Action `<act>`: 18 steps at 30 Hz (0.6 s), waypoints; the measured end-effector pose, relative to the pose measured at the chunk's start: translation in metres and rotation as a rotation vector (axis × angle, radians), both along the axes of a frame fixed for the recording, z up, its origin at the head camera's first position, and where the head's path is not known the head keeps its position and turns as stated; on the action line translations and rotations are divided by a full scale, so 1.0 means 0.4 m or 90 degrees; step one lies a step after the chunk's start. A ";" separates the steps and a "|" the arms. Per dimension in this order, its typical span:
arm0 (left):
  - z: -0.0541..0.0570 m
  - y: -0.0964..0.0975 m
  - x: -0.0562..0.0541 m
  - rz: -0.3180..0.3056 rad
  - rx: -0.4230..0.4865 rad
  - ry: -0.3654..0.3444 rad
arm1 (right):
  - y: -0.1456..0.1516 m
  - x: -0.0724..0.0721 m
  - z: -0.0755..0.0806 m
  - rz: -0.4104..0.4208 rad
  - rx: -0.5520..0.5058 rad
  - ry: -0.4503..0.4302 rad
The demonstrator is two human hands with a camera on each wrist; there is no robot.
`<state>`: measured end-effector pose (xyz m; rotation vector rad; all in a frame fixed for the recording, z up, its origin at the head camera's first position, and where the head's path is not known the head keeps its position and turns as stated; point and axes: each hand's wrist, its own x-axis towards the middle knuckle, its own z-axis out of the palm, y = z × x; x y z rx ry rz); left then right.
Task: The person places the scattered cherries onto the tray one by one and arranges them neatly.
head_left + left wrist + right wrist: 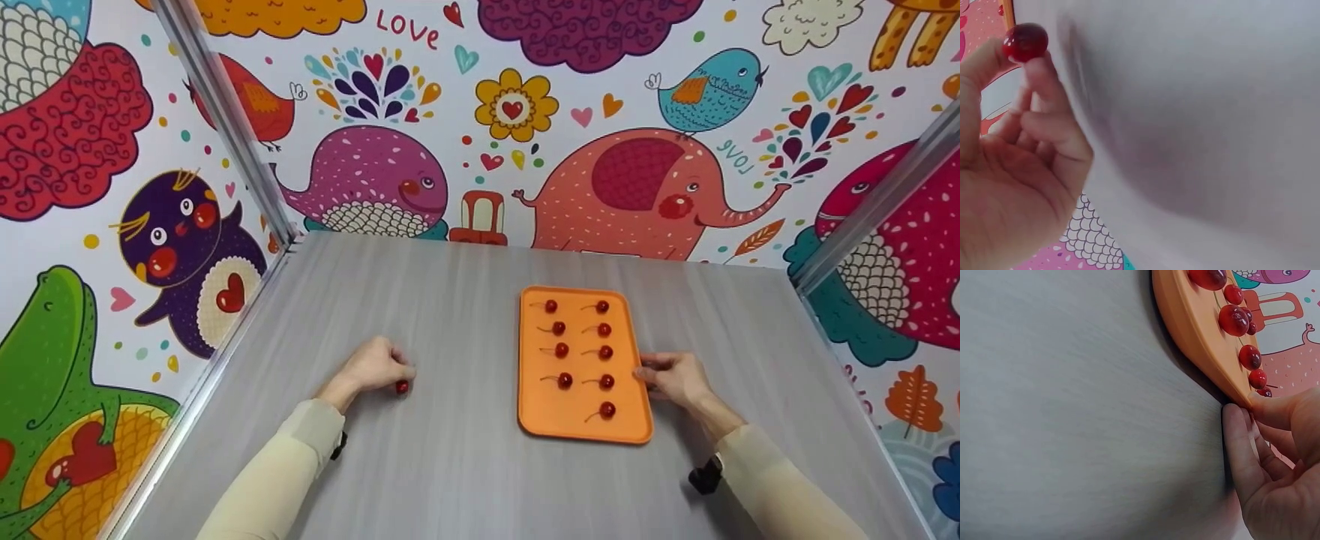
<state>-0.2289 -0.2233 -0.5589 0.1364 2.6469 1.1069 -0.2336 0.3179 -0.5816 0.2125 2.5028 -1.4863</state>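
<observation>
Between thumb and fingertips, my left hand (379,365) pinches a dark red cherry (402,387), low over the table left of the tray. The left wrist view shows this glossy cherry (1026,42) close up at the fingertips. An orange rectangular tray (555,416) lies to the right, bearing two columns of stemmed cherries, the right column one longer than the left. My right hand (679,377) grips the tray's right edge, thumb on the rim and fingers beneath, as the right wrist view shows at the orange rim (1196,349).
The grey wood-grain table (457,480) is bordered by walls printed with cartoon animals. Metal corner posts (225,112) stand at the back left and back right. A dark wrist device (705,476) sits at the right sleeve.
</observation>
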 end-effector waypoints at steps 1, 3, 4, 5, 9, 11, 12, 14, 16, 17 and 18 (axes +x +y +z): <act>0.000 0.001 -0.001 -0.001 0.022 0.004 | 0.000 0.000 0.000 0.000 0.003 0.000; 0.002 0.005 -0.001 -0.002 0.062 0.010 | -0.001 0.001 -0.001 -0.003 0.004 0.000; 0.003 0.008 -0.002 -0.004 0.075 0.015 | -0.002 0.000 -0.001 -0.002 0.004 0.000; 0.003 0.011 -0.002 -0.005 0.088 0.018 | -0.002 0.001 0.000 -0.001 0.004 0.000; 0.008 0.025 -0.002 -0.003 0.127 0.027 | -0.005 0.000 0.000 -0.005 -0.002 -0.002; 0.011 0.031 0.000 0.002 0.139 0.033 | -0.006 0.000 0.000 -0.004 -0.001 -0.002; 0.013 0.033 0.001 0.005 0.143 0.037 | -0.006 0.000 0.000 -0.004 -0.002 -0.002; 0.017 0.037 0.002 0.005 0.141 0.051 | -0.005 0.000 0.001 -0.006 0.001 -0.002; 0.019 0.037 0.003 -0.002 0.127 0.074 | -0.004 0.001 0.001 -0.002 0.002 0.002; 0.020 0.037 0.004 -0.006 0.118 0.086 | -0.003 0.001 0.001 -0.004 0.001 0.003; 0.020 0.036 0.004 -0.010 0.108 0.097 | -0.003 0.001 0.001 -0.004 0.001 0.004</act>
